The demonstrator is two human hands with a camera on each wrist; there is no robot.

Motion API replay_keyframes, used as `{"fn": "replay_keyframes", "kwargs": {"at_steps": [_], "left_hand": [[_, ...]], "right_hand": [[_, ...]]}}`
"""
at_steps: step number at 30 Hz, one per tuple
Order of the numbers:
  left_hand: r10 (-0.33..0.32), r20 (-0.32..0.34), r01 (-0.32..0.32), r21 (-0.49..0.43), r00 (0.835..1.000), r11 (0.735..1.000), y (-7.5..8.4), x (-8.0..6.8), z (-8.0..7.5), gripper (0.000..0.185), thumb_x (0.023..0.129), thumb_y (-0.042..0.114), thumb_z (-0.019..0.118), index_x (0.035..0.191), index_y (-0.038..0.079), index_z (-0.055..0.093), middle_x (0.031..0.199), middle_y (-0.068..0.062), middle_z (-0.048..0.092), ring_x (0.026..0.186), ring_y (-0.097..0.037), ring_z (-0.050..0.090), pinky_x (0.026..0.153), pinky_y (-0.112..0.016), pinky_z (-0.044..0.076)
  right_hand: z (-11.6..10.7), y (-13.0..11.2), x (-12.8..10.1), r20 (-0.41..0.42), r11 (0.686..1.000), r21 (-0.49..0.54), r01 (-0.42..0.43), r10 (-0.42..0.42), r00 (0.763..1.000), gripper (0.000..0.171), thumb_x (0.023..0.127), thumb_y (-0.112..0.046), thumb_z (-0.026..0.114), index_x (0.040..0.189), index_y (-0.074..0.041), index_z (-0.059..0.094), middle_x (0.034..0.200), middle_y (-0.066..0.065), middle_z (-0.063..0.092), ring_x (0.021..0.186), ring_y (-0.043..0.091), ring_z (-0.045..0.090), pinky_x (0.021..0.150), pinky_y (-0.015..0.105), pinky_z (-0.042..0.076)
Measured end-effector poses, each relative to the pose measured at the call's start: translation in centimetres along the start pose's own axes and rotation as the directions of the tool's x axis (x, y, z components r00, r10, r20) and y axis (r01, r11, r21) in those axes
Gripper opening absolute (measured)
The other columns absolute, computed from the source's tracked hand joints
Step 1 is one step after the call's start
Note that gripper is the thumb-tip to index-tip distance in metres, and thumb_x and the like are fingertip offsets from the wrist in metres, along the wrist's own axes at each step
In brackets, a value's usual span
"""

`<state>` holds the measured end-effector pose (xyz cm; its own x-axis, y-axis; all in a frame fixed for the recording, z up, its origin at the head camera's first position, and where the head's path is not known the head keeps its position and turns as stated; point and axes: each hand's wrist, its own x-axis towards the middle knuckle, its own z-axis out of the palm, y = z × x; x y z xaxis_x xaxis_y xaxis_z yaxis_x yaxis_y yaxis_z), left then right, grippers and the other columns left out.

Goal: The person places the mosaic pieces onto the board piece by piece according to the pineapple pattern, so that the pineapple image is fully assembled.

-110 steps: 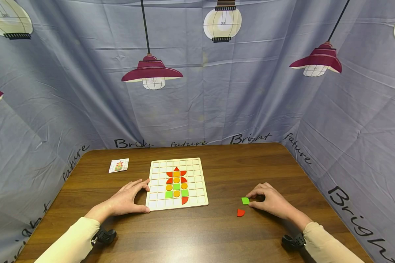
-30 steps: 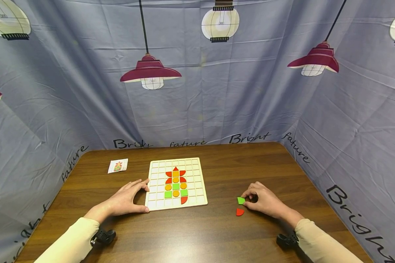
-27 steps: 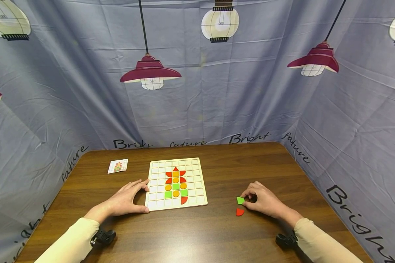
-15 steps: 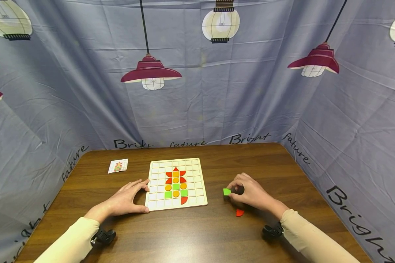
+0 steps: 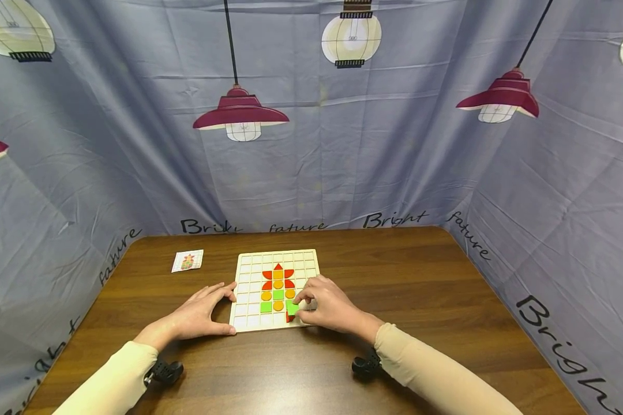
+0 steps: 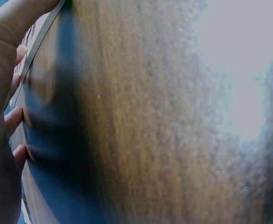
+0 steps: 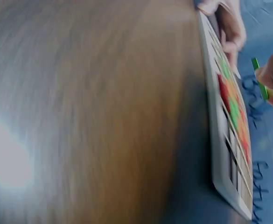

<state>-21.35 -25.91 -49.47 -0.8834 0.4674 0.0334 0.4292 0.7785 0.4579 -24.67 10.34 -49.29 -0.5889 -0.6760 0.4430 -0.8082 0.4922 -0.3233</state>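
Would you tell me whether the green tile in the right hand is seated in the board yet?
Not yet: the right wrist view shows the green tile pinched above the board.

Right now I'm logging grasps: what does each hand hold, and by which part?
The right hand pinches a green tile by its edges, over the board. The left hand holds nothing; it rests against the board's left edge.

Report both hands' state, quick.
Left hand: open, resting against the grid board.
Right hand: pinching a green tile over the board.
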Motion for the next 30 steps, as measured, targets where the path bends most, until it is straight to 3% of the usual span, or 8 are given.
{"fn": "replay_keyframes", "kwargs": {"at_steps": [6, 11, 30], "left_hand": [[-0.002, -0.002, 0.002, 0.003, 1.000, 1.000, 0.0, 0.1, 0.0, 0.064, 0.076, 0.066, 0.080, 0.119, 0.025, 0.057, 0.161, -0.009, 0.040, 0.146, -0.044, 0.032, 0.116, -0.070, 0.022], [-0.005, 0.000, 0.005, 0.006, 1.000, 1.000, 0.1, 0.0, 0.0, 0.064, 0.076, 0.065, 0.081, 0.120, 0.025, 0.057, 0.161, -0.009, 0.040, 0.147, -0.045, 0.032, 0.116, -0.070, 0.022], [-0.002, -0.001, 0.002, 0.000, 1.000, 1.000, 0.1, 0.0, 0.0, 0.063, 0.077, 0.063, 0.082, 0.120, 0.023, 0.057, 0.161, -0.009, 0.040, 0.147, -0.045, 0.032, 0.117, -0.069, 0.021]], "right_hand": [[2.5, -1.5, 1.1, 0.037, 0.997, -0.070, -0.033, 0.036, 0.999, 0.015, 0.079, -0.030, 0.084, 0.091, -0.023, 0.078, 0.081, -0.013, 0.061, 0.079, 0.007, 0.046, 0.071, 0.021, 0.039], [3.7, -2.0, 1.3, 0.040, 0.993, -0.099, -0.068, 0.072, 0.997, 0.012, 0.077, -0.029, 0.083, 0.085, -0.024, 0.077, 0.076, -0.017, 0.050, 0.077, 0.007, 0.042, 0.066, 0.020, 0.034], [3.7, -2.1, 1.5, 0.036, 0.992, -0.093, -0.081, 0.085, 0.996, 0.007, 0.079, -0.025, 0.082, 0.085, -0.025, 0.078, 0.076, -0.013, 0.055, 0.075, 0.007, 0.041, 0.064, 0.019, 0.033]]}}
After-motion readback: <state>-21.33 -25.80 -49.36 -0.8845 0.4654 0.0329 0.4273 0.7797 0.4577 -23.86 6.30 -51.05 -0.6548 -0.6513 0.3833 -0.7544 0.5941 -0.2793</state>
